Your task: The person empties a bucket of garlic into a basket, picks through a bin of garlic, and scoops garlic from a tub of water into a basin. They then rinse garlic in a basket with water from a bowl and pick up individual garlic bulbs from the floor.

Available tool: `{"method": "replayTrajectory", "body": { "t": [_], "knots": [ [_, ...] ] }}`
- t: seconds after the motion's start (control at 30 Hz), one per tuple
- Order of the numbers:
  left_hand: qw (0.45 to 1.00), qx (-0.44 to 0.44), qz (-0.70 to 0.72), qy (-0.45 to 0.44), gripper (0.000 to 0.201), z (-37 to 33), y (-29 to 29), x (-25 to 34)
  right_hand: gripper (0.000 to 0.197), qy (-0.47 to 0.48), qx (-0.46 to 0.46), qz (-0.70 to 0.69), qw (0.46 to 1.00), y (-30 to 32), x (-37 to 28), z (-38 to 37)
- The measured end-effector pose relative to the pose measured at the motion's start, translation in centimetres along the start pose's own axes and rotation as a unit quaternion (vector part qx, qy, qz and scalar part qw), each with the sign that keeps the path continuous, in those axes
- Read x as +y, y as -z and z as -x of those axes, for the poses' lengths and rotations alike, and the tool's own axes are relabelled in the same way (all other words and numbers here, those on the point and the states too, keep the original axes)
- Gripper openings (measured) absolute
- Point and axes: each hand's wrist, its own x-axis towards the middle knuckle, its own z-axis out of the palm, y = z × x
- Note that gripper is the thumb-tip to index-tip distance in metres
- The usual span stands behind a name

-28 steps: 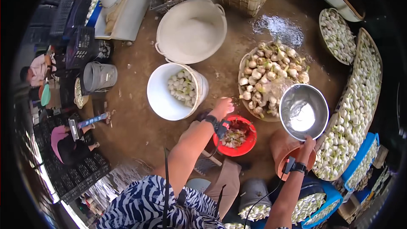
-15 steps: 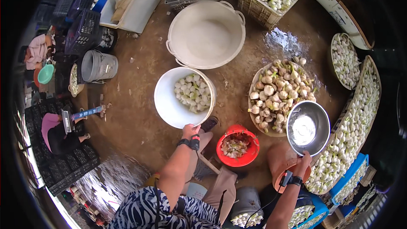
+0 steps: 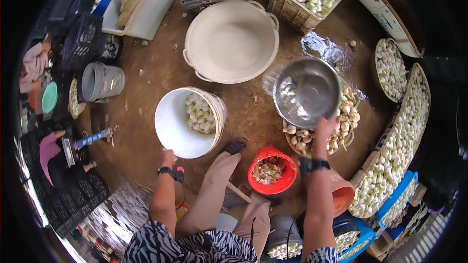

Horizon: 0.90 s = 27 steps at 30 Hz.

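My right hand point(image 3: 325, 128) grips the near rim of a shiny metal bowl point(image 3: 317, 90), held above a wide round basket heaped with unpeeled garlic bulbs point(image 3: 350, 117). The bowl hides much of that heap. A blurred, clear streak like water point(image 3: 268, 84) shows at the bowl's left rim. With its fingers closed, my left hand point(image 3: 169, 158) holds the near rim of a white bucket point(image 3: 168, 124). The bucket leans with its mouth toward me, and peeled white garlic point(image 3: 200, 113) lies inside. Between my hands, a red bucket point(image 3: 287, 178) contains garlic skins and scraps.
Beyond the white bucket stands a large beige tub point(image 3: 234, 44). A tan crate of garlic point(image 3: 292, 12) is at the far right. Long trays of garlic point(image 3: 390, 156) line the right side. Another person point(image 3: 51, 158) sits at left near black crates point(image 3: 83, 190). Wet floor point(image 3: 321, 46) glistens beyond the bowl.
My right hand has carried the metal bowl left and away from me, over the garlic basket. My left hand has drawn the white bucket leftward and nearer.
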Motion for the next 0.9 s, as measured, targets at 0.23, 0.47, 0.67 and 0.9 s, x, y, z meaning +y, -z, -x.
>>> {"method": "replayTrajectory", "body": {
  "t": [0.23,0.47,0.67,0.9],
  "knots": [
    [0.886,-0.008,-0.031,-0.463,0.039,12.4,-7.4,5.8,0.014,-0.368,-0.063,-0.359,0.855,-4.9,1.5,1.4],
    [0.783,-0.598,0.100,-0.140,0.046,25.1,-25.0,6.8,0.046,-0.072,0.087,-0.069,0.991,6.6,1.9,0.3],
    [0.751,-0.649,0.093,0.078,0.067,34.8,-41.1,8.0,0.056,0.188,0.189,0.153,0.952,12.2,-3.1,-2.9],
    [0.729,-0.678,-0.090,-0.023,0.070,42.3,-47.5,3.4,0.053,0.189,0.212,0.175,0.943,23.1,3.5,-5.3]
  ]
}}
